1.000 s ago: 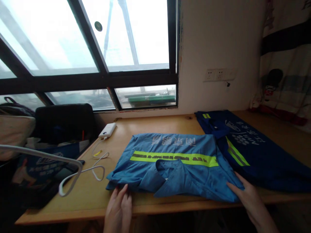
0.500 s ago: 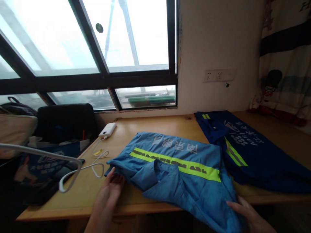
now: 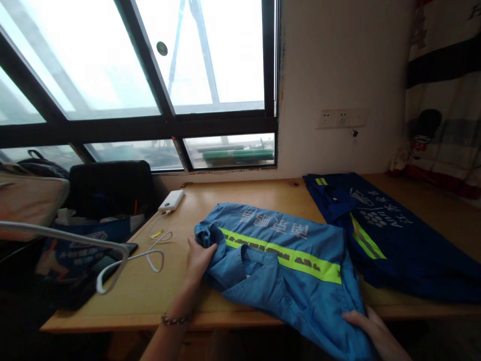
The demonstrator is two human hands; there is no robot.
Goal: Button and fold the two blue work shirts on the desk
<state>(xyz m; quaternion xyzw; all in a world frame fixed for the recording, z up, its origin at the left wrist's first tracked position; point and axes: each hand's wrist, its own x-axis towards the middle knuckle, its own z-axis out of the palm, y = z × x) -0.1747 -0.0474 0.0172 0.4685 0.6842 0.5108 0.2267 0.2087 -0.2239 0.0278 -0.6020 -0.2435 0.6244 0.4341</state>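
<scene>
A light blue work jacket (image 3: 296, 296) with a yellow-green reflective strip and white lettering lies on the wooden table (image 3: 161, 291). Its collar faces me, and its lower right part hangs over the front edge. My left hand (image 3: 201, 256) is closed on the jacket's left edge, the cloth bunched and lifted between thumb and fingers. At the lower right, my right hand (image 3: 366, 323) grips the hanging part, thumb on top and the other fingers hidden under the cloth.
A dark blue work jacket (image 3: 406, 240) lies on the right of the table, touching the light blue one. A white power bank (image 3: 172, 200) with a white cable (image 3: 156, 258) is at the left. Behind are a window and wall sockets (image 3: 341, 118); a dark chair (image 3: 112, 188) stands left.
My left hand has moved right and slightly up, folding the light blue jacket's left edge inward. My right hand stays at the lower right. The view has shifted slightly.
</scene>
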